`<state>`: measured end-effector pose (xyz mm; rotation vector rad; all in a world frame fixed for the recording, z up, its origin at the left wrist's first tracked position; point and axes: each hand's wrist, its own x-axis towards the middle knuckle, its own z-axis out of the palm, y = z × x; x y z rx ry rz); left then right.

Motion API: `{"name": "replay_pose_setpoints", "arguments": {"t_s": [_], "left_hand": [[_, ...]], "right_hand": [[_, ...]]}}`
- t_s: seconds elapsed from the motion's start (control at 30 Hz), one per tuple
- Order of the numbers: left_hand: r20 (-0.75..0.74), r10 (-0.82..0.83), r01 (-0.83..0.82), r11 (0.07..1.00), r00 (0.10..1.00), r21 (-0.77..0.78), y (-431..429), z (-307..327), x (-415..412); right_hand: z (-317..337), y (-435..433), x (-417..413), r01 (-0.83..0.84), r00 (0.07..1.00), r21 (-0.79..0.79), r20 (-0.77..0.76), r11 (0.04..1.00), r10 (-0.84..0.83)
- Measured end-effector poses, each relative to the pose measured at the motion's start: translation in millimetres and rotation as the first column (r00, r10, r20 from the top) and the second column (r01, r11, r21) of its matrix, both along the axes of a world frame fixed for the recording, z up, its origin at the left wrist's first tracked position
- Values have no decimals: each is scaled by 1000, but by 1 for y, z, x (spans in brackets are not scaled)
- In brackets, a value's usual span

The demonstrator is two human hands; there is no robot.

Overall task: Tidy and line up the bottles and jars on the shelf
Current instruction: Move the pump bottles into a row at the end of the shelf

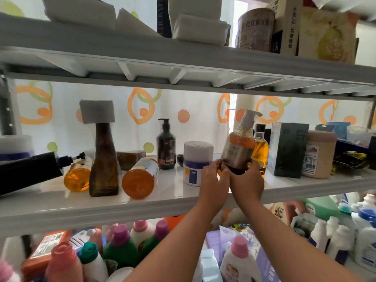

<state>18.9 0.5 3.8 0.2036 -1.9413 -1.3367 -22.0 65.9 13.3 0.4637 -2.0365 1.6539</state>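
Middle shelf (162,192), left to right: big bottle (28,171) lying, small bottle (78,176) lying behind-right, tall flask (104,159) upright, lying bottle (141,178), pump bottle (166,147) behind, jar (196,161), held pump bottle (240,143), box (288,149), tub (319,154).

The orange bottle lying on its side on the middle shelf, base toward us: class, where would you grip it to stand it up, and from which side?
Grip the orange bottle around its round body, just behind the base, coming from above and the front. Its base faces the shelf edge, and the tall brown bottle crowds its left, so the right side looks freer.
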Motion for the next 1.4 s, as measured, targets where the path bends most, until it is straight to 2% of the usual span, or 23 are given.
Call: {"name": "replay_pose_setpoints", "arguments": {"t_s": [0.23, 0.47, 0.6, 0.87, 1.07, 1.17, 1.4], "left_hand": [[-34, -45, 45, 999, 998, -10, 2, 19, 37], [-4, -12, 12, 1000, 1000, -11, -10, 27, 72], [-8, 24, -24, 999, 1000, 48, -15, 35, 93], [-15, 201, -200, 979, 979, 38, -39, 41, 122], [-28, 231, -228, 970, 973, 80, -55, 48, 143], [-36, 323, -321, 945, 946, 59, -65, 47, 152], [-97, 363, -353, 929, 927, 111, -77, 48, 179]], "right_hand": [[9, -3, 27, -19, 998, -21, -60, 1000, 17], [18, -15, 54, -59, 995, -4, -84, 998, 58], [19, -30, 69, -100, 991, -5, -89, 995, 99], [25, -63, 98, -140, 981, -23, -141, 990, 136], [25, -82, 115, -197, 968, -5, -162, 980, 193], [27, -93, 124, -224, 962, -27, -168, 974, 216], [26, -115, 146, -278, 950, -32, -161, 960, 269]]}}
